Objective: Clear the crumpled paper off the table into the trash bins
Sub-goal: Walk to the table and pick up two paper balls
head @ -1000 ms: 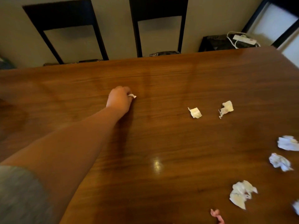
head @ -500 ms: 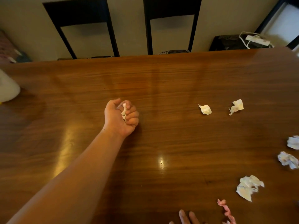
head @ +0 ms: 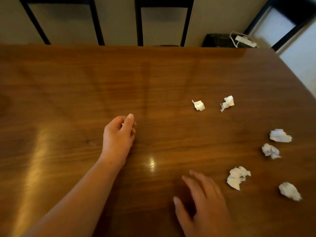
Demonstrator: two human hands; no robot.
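Observation:
Several crumpled white paper balls lie on the right half of the wooden table [head: 68, 93]: two small ones [head: 198, 105] [head: 227, 102] farther back, and others near the right edge [head: 280, 135] [head: 271, 151] [head: 237, 177] [head: 289, 191]. My left hand [head: 119, 135] is at the table's middle, fingers curled round a small paper scrap [head: 122, 124] that barely shows. My right hand [head: 201, 206] hovers low over the near table with its fingers spread, left of the nearest ball and holding nothing. No trash bin is in view.
Two dark chair backs [head: 164, 23] [head: 61, 21] stand behind the far table edge. A dark box with a white power strip [head: 244, 41] sits on the floor at the back right. The table's right edge runs diagonally at the far right.
My left hand has drawn back toward me with the scrap, its fist turned so the paper is nearly hidden. My right hand has come into view, reaching forward over the table.

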